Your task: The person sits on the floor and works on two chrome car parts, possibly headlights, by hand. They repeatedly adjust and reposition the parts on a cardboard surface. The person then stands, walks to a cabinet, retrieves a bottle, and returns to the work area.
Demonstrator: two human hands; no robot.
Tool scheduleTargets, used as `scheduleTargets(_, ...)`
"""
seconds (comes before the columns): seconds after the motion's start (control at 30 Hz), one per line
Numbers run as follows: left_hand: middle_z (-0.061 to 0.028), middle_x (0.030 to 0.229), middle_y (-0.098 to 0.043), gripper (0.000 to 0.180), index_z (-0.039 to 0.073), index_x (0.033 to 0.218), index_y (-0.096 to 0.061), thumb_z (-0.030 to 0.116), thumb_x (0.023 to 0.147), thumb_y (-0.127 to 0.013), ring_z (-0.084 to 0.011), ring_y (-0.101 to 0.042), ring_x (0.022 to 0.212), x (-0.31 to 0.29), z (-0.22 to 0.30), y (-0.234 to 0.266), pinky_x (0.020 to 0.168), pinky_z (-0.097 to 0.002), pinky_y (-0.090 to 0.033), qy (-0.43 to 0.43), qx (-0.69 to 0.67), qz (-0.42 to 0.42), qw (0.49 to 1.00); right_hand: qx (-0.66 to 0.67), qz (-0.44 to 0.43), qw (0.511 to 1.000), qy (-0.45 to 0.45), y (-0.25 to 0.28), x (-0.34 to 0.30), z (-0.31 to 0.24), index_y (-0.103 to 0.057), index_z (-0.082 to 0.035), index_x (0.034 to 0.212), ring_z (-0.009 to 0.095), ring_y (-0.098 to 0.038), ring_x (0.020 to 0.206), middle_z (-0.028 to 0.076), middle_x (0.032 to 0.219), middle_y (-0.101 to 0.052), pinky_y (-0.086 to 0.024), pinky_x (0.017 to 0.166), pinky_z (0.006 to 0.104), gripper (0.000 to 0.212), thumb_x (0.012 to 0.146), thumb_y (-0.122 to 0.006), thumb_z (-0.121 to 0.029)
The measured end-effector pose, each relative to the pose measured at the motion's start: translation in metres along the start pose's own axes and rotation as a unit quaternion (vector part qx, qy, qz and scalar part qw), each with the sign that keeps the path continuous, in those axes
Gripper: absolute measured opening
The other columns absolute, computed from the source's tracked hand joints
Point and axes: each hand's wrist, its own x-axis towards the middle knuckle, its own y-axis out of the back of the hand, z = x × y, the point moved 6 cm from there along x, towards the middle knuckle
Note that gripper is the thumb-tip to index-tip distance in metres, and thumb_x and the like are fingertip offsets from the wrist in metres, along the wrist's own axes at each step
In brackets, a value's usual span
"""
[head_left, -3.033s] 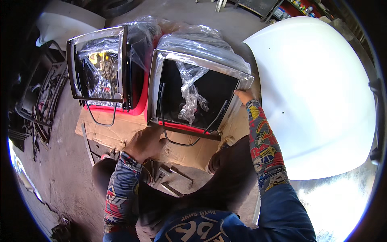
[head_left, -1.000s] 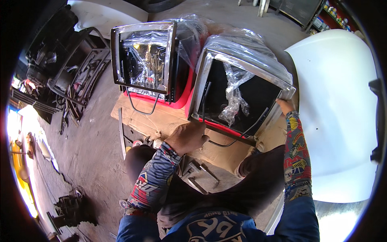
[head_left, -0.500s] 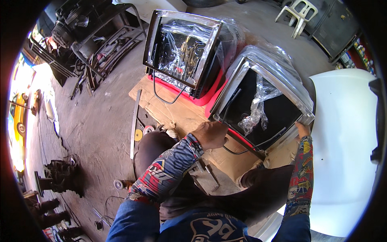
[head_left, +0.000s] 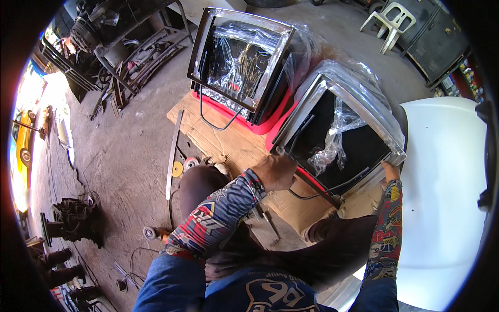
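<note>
In front of me a metal frame (head_left: 358, 112) sits on the underside of what looks like an upturned seat (head_left: 358, 148), with red edging and clear plastic wrap over it. My left hand (head_left: 278, 172) is closed at the frame's near left corner; its fingertips are partly hidden. At the near right corner my right hand (head_left: 391, 170) grips the same frame, its fingers curled round the edge. Below the near edge a bent black bar (head_left: 306, 196) sticks out. A second plastic-wrapped seat (head_left: 267, 125) with a similar metal frame (head_left: 244, 20) stands just beyond, to the left.
Flattened cardboard (head_left: 239, 148) lies under the seats. A flat metal strip (head_left: 174, 156), a yellow disc (head_left: 178, 168) and an angle grinder (head_left: 150, 233) are on the floor at left. A large white panel (head_left: 442, 197) stands close on the right. A plastic chair (head_left: 392, 23) is farther back.
The view has shifted slightly. Both hands stay at the same corners of the frame, and the left wrist has turned only a little.
</note>
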Motion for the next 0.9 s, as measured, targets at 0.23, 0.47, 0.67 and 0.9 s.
scheduleTargets(0.23, -0.0258, 0.091, -0.066, 0.034, -0.004, 0.094, -0.064, 0.028, 0.084, -0.068, -0.0402, -0.068, 0.086, 0.001, 0.001, 0.000, 0.074, -0.0476, -0.054, -0.003, -0.001, -0.002, 1.000, 0.029, -0.028, 0.999, 0.012, -0.005, -0.002, -0.004, -0.061, -0.009, 0.125, 0.032, -0.061, 0.102, 0.013, 0.118, -0.064, -0.053, 0.072, 0.0510, 0.056, 0.078, -0.074, -0.036)
scheduleTargets(0.47, -0.0231, 0.096, -0.067, 0.035, -0.001, 0.104, -0.061, 0.027, 0.085, -0.066, -0.0397, -0.066, 0.095, 0.002, -0.003, -0.001, 0.082, -0.0481, -0.053, -0.009, -0.012, 0.018, 1.000, -0.057, -0.046, 0.997, 0.019, -0.004, -0.003, -0.009, -0.064, -0.008, 0.127, 0.028, -0.063, 0.100, 0.010, 0.121, -0.065, -0.056, 0.069, 0.0445, 0.059, 0.081, -0.072, -0.043)
scheduleTargets(0.67, -0.0219, 0.106, -0.068, 0.041, 0.000, 0.116, -0.057, 0.027, 0.087, -0.065, -0.0393, -0.066, 0.101, 0.003, -0.007, -0.003, 0.087, -0.0466, -0.052, 0.030, -0.022, -0.037, 0.999, -0.109, -0.013, 0.993, 0.041, -0.005, -0.009, -0.012, -0.063, -0.005, 0.126, 0.030, -0.063, 0.107, 0.014, 0.123, -0.065, -0.054, 0.081, 0.0412, 0.062, 0.081, -0.070, -0.048)
scheduleTargets(0.9, -0.0224, 0.107, -0.068, 0.036, -0.001, 0.116, -0.057, 0.022, 0.089, -0.065, -0.0396, -0.065, 0.103, 0.001, 0.003, 0.007, 0.089, -0.0468, -0.051, 0.011, -0.007, -0.037, 0.999, -0.021, -0.048, 0.999, 0.000, -0.006, 0.001, -0.009, -0.057, -0.006, 0.124, 0.034, -0.059, 0.108, 0.013, 0.123, -0.057, -0.052, 0.083, 0.0533, 0.052, 0.081, -0.075, -0.030)
